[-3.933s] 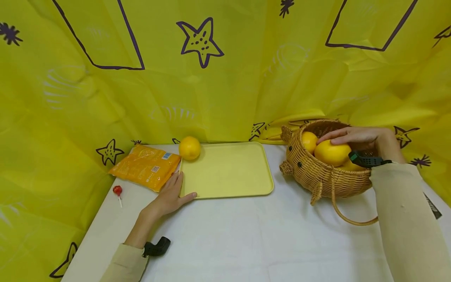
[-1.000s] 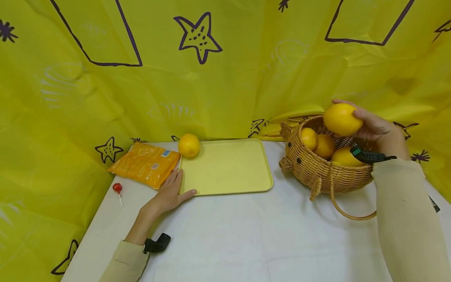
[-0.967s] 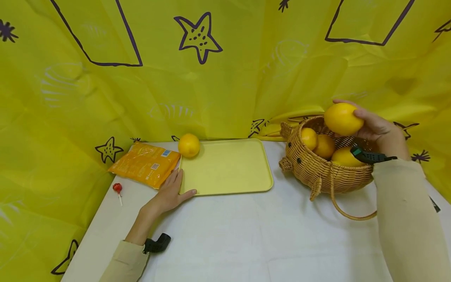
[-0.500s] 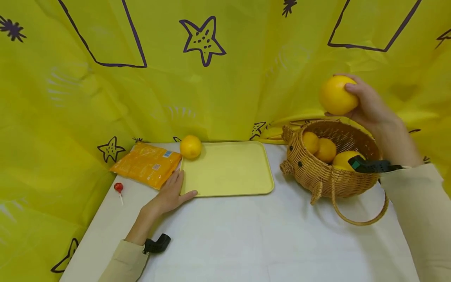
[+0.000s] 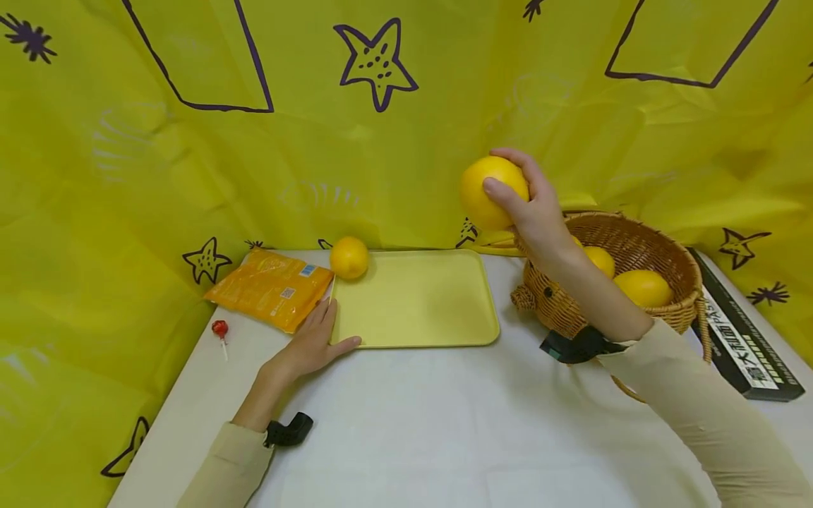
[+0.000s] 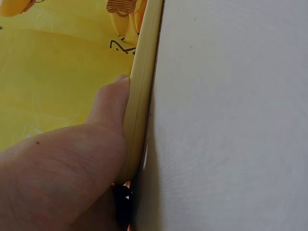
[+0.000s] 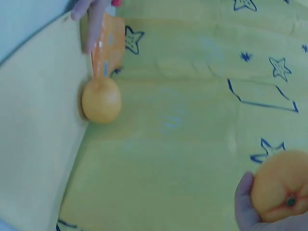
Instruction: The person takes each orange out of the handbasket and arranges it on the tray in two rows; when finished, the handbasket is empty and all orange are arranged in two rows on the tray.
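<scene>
My right hand [image 5: 540, 219] holds a large yellow-orange orange [image 5: 485, 194] in the air, above and behind the right part of a pale yellow tray [image 5: 419, 303]. In the right wrist view, the stem end of this orange [image 7: 281, 185] faces the camera, with fingers round it. My left hand [image 5: 315, 342] rests at the tray's front left corner, fingers straight along the left side, thumb along the front rim. Another orange [image 5: 349, 257] sits at the tray's back left corner. On the right, a pig-shaped wicker basket [image 5: 635, 229] contains several yellow fruits [image 5: 643, 288], partly hidden by my right forearm.
An orange plastic packet [image 5: 273, 289] lies left of the tray, against my left fingers. A red lollipop [image 5: 219, 329] lies farther left. Behind the basket's right side is a long black box [image 5: 743, 339]. A yellow patterned curtain [image 5: 406, 141] hangs close behind the table.
My right hand has lifted the orange out of the basket and carried it left to above the tray's right part. The black box has come into fuller view. The left hand stays put.
</scene>
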### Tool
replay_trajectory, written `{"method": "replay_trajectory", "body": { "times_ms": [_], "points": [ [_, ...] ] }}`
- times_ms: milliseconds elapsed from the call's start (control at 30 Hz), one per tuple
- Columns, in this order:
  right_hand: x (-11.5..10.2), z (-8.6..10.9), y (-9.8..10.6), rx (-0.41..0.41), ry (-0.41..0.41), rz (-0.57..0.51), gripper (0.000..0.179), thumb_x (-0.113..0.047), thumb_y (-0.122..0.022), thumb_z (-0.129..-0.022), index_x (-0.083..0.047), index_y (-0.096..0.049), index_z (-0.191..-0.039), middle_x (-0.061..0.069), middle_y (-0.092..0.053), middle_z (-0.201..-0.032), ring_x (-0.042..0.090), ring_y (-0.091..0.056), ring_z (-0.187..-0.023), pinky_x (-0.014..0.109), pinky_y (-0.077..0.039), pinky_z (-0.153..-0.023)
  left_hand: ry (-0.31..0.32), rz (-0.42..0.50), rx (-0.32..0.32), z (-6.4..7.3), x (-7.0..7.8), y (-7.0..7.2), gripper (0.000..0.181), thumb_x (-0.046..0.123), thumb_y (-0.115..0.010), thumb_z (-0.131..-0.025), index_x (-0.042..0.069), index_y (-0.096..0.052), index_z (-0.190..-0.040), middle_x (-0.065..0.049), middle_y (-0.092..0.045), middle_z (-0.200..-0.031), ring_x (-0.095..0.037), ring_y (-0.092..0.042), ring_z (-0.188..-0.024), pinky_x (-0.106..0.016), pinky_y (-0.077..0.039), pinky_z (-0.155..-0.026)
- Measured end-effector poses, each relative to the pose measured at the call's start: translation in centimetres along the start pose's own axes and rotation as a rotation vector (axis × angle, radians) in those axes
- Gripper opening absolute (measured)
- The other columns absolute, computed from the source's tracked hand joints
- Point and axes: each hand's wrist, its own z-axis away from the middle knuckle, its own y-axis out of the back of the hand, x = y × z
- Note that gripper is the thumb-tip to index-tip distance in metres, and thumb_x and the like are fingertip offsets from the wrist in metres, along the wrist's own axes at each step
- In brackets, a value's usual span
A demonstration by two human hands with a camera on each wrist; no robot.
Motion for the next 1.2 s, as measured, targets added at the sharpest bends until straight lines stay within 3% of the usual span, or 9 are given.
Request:
{"method": "replay_trajectory", "body": {
  "times_ms": [200,400,700,1000,1200],
  "points": [
    [1.8,-0.6,-2.0,0.031,-0.149,0.017,0.062,-0.018,-0.065,-0.090,-0.026,-0.036,-0.144,0.005,-0.035,-0.139,0.028,-0.052,-0.112,0.030,-0.059,-0.076,-0.003,-0.003,0.000,-0.1,-0.1,0.1,0.103,0.059,-0.054,-0.092,-0.006,-0.003,-0.153,-0.024,0.004,-0.162,-0.041,0.001,-0.151,-0.057,-0.007,-0.121],
    [3.6,-1.1,-3.0,-0.007,-0.215,0.001,0.068,-0.010,-0.066,-0.089,-0.026,-0.031,-0.145,0.006,-0.032,-0.141,0.028,-0.049,-0.116,0.037,-0.059,-0.082,0.000,0.001,0.003,-0.1,-0.2,0.0,0.103,0.058,-0.055,-0.091,-0.006,-0.003,-0.153,-0.024,0.003,-0.162,-0.040,0.000,-0.151,-0.057,-0.008,-0.122],
    [6.4,-2.1,-4.9,-0.006,-0.203,0.070,0.062,-0.015,-0.068,-0.088,-0.024,-0.036,-0.141,0.008,-0.034,-0.141,0.028,-0.049,-0.115,0.031,-0.059,-0.074,0.004,0.005,0.002,0.1,-0.2,0.2,0.105,0.061,-0.055,-0.090,-0.005,-0.004,-0.153,-0.024,0.003,-0.162,-0.040,0.000,-0.151,-0.057,-0.007,-0.121],
    [8.4,-3.1,-6.5,-0.006,-0.170,0.157,0.066,-0.020,-0.071,-0.087,-0.026,-0.039,-0.144,0.009,-0.037,-0.144,0.030,-0.050,-0.117,0.038,-0.058,-0.080,0.012,0.003,-0.002,-0.1,-0.2,0.2,0.104,0.061,-0.055,-0.090,-0.004,-0.004,-0.154,-0.020,0.005,-0.163,-0.037,0.001,-0.152,-0.055,-0.008,-0.122],
    [9.6,-3.4,-7.5,-0.037,-0.214,0.180,0.065,-0.017,-0.071,-0.086,-0.024,-0.040,-0.142,0.012,-0.038,-0.143,0.032,-0.050,-0.118,0.042,-0.058,-0.081,0.006,0.004,-0.001,0.0,-0.2,0.2,0.104,0.060,-0.055,-0.090,-0.004,-0.004,-0.154,-0.021,0.004,-0.163,-0.038,0.000,-0.152,-0.056,-0.009,-0.122]
  ]
}}
